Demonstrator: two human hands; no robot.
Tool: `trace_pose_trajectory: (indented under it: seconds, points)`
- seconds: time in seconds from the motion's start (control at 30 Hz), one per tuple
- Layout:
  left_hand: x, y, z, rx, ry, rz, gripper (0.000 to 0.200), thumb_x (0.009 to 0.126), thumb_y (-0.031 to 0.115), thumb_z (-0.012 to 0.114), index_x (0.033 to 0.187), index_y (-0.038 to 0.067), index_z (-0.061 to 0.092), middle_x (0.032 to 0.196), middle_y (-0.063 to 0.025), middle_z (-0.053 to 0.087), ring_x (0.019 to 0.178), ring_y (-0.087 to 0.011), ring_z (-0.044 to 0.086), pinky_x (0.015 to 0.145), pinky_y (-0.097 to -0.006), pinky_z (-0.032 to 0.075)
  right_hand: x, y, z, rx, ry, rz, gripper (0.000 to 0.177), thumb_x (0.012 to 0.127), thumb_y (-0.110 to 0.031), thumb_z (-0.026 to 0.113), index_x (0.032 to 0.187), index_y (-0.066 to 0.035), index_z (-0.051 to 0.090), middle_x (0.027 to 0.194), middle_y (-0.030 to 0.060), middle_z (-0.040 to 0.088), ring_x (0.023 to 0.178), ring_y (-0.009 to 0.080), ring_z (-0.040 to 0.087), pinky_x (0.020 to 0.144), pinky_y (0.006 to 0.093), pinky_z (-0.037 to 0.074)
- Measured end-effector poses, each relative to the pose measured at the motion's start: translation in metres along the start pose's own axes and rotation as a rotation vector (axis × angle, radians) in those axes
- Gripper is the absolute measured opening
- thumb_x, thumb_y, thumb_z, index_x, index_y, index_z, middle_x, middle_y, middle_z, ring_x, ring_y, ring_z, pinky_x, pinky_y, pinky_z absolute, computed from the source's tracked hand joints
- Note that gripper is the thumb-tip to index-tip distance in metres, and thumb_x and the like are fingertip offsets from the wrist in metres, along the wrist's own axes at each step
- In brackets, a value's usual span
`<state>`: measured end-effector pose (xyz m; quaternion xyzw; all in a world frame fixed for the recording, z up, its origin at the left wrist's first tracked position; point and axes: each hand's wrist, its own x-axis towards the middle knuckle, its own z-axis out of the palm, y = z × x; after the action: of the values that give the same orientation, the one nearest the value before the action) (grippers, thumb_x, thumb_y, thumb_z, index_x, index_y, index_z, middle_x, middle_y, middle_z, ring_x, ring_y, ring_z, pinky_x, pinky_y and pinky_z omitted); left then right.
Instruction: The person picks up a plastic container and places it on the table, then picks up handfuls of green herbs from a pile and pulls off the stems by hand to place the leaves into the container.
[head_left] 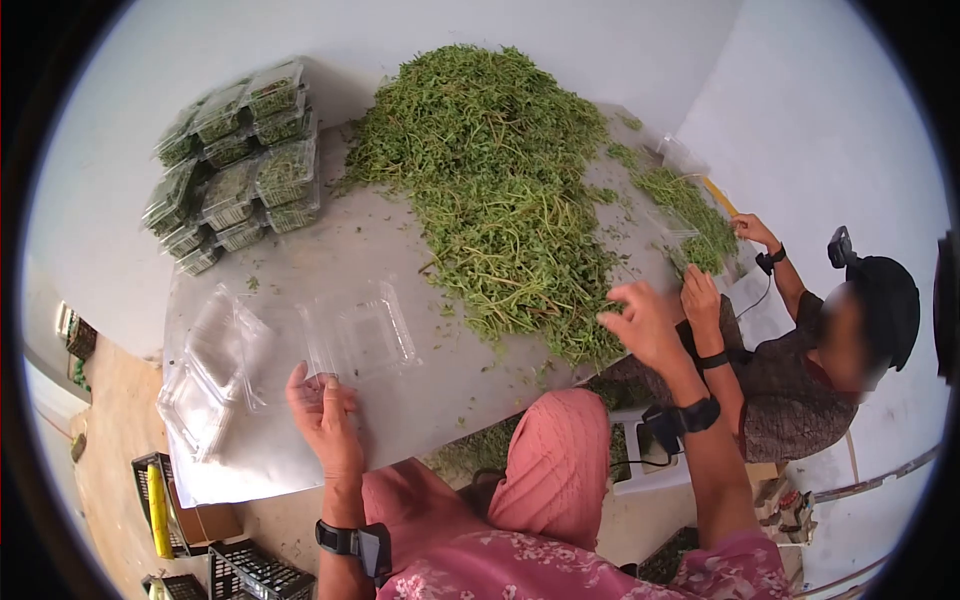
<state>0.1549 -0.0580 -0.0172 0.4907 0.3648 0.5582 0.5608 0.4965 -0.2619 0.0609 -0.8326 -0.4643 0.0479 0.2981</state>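
Observation:
My left hand is at the near edge of a clear plastic clamshell container, its fingers closed on that edge. The container lies unfolded on the table with nothing inside. Beside it, to the left, more clear clamshell containers lie in a loose stack. My right hand is over the near right end of a big heap of green leafy stems. Its thumb and fingers are apart, and I see nothing held in them.
Filled clamshells are stacked at the back left of the table. A co-worker on the right handles a smaller pile of greens, a yellow-orange strip by one hand. Black crates stand on the floor.

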Motion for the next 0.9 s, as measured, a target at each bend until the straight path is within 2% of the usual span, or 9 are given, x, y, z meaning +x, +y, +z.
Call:
trace_pose_trajectory:
  seconds: [0.07, 0.1, 0.2, 0.23, 0.43, 0.63, 0.73, 0.83, 0.9]
  points:
    - [0.0, -0.001, 0.0, 0.008, -0.004, 0.008, 0.038, 0.092, 0.004, 0.052, 0.128, 0.0, 0.039, 0.095, -0.0069, 0.052, 0.069, -0.01, 0.051, 0.06, -0.0228, 0.043, -0.015, -0.002, 0.007, 0.006, -0.094, 0.018, 0.035, 0.077, -0.016, 0.072, 0.105, -0.001, 0.057, 0.094, 0.0138, 0.051, 0.079, 0.0276, 0.055, 0.069, 0.0385, 0.045]
    - [0.001, -0.001, -0.001, 0.013, -0.007, 0.009, 0.038, 0.092, 0.004, 0.052, 0.128, 0.0, 0.039, 0.095, -0.0069, 0.052, 0.069, -0.0101, 0.052, 0.06, -0.023, 0.043, -0.019, -0.003, 0.012, -0.039, -0.071, -0.077, 0.036, 0.076, -0.014, 0.072, 0.106, -0.003, 0.057, 0.095, 0.0128, 0.05, 0.081, 0.0289, 0.055, 0.071, 0.0387, 0.046]
    - [0.0, -0.001, 0.0, 0.009, -0.004, 0.026, 0.037, 0.092, 0.003, 0.051, 0.127, 0.0, 0.039, 0.094, -0.0069, 0.052, 0.069, -0.0104, 0.051, 0.06, -0.0235, 0.042, -0.023, -0.001, 0.025, -0.044, -0.086, -0.18, 0.037, 0.073, -0.011, 0.073, 0.107, -0.003, 0.058, 0.096, 0.0122, 0.051, 0.079, 0.0264, 0.055, 0.07, 0.0358, 0.045]
    - [-0.001, -0.001, -0.001, 0.005, 0.001, 0.035, 0.037, 0.092, 0.003, 0.051, 0.127, 0.0, 0.039, 0.094, -0.0068, 0.052, 0.068, -0.0105, 0.051, 0.059, -0.0236, 0.042, -0.022, -0.002, 0.027, -0.063, -0.106, -0.178, 0.033, 0.074, -0.007, 0.071, 0.104, -0.003, 0.059, 0.097, 0.0135, 0.05, 0.084, 0.0311, 0.054, 0.073, 0.038, 0.045]
    - [0.001, -0.005, -0.004, -0.036, 0.05, 0.033, 0.037, 0.092, 0.003, 0.052, 0.127, 0.0, 0.039, 0.093, -0.0069, 0.052, 0.066, -0.0104, 0.05, 0.059, -0.0235, 0.041, -0.005, 0.012, 0.04, -0.009, -0.071, -0.278, 0.018, 0.078, -0.003, 0.067, 0.094, -0.003, 0.059, 0.088, 0.0118, 0.051, 0.08, 0.0312, 0.053, 0.068, 0.0384, 0.043]
    - [0.0, -0.002, -0.003, -0.005, 0.043, 0.022, 0.039, 0.093, 0.005, 0.053, 0.128, -0.001, 0.038, 0.093, -0.0069, 0.052, 0.067, -0.0103, 0.05, 0.06, -0.0237, 0.041, 0.015, -0.018, 0.046, 0.105, -0.056, -0.29, 0.015, 0.079, -0.004, 0.067, 0.091, -0.003, 0.059, 0.082, 0.0102, 0.051, 0.064, 0.0228, 0.052, 0.058, 0.035, 0.039]
    - [-0.002, 0.0, -0.001, -0.002, 0.048, 0.012, 0.04, 0.093, 0.006, 0.053, 0.129, -0.001, 0.037, 0.093, -0.007, 0.052, 0.067, -0.0107, 0.05, 0.06, -0.0241, 0.041, 0.02, -0.028, 0.041, 0.098, -0.094, -0.282, 0.019, 0.081, -0.004, 0.066, 0.098, -0.002, 0.06, 0.086, 0.0086, 0.056, 0.065, 0.0153, 0.055, 0.057, 0.0302, 0.042]
    - [-0.002, 0.003, 0.002, -0.016, 0.075, 0.015, 0.039, 0.094, 0.009, 0.054, 0.128, -0.002, 0.039, 0.083, -0.0073, 0.056, 0.064, -0.0096, 0.046, 0.059, -0.0228, 0.039, 0.016, -0.038, 0.032, 0.395, -0.205, -0.142, 0.027, 0.082, -0.004, 0.066, 0.107, -0.001, 0.059, 0.091, 0.0085, 0.06, 0.071, 0.011, 0.059, 0.062, 0.0263, 0.046]
    - [-0.001, 0.0, -0.002, -0.013, 0.044, 0.004, 0.04, 0.093, 0.007, 0.053, 0.129, -0.001, 0.037, 0.091, -0.0071, 0.053, 0.067, -0.0106, 0.049, 0.061, -0.0242, 0.041, 0.01, -0.036, 0.021, 0.327, -0.153, -0.104, 0.031, 0.082, -0.005, 0.066, 0.111, 0.0, 0.057, 0.096, 0.0101, 0.061, 0.074, 0.0104, 0.06, 0.064, 0.0254, 0.048]
